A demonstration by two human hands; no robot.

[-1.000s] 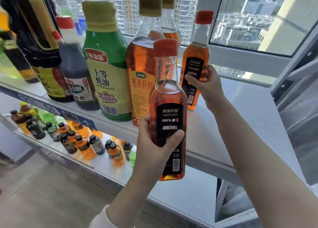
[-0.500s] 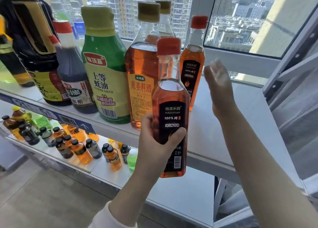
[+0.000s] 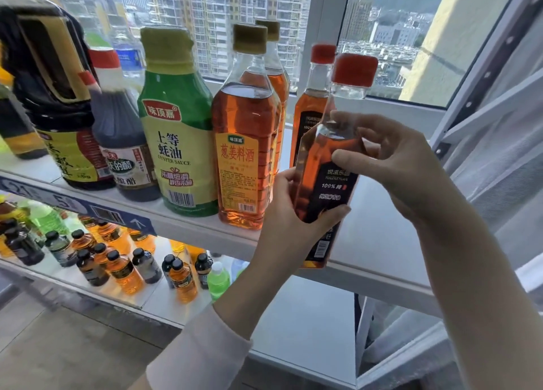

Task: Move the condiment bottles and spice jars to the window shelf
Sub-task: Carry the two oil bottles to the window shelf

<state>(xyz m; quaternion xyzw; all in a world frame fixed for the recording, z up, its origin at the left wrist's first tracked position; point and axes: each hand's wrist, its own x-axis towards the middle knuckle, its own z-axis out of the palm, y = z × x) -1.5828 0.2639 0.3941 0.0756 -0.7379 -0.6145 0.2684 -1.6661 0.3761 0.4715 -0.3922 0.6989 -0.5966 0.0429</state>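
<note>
Left hand (image 3: pixel 288 213) grips bottle (image 3: pixel 317 154); right hand (image 3: pixel 393 160) seemingly overlaps its label (image 3: pixel 332 191).

Left arm comes up from lower left, pale cream sleeve (image 3: pixel 202 351) ending at mid-forearm, wrist bare. The left hand (image 3: pixel 293 213) grips the lower body of a red-capped clear plastic bottle of amber liquid with a black label (image 3: pixel 335 189), thumb across the label front, fingers (image 3: pixel 286 178) curled round the far side. Right arm enters from lower right, forearm bare. The right hand (image 3: pixel 396 166) pinches the bottle's upper part, thumb on the front, index finger hooked over the shoulder, other fingers loosely curled.
</note>
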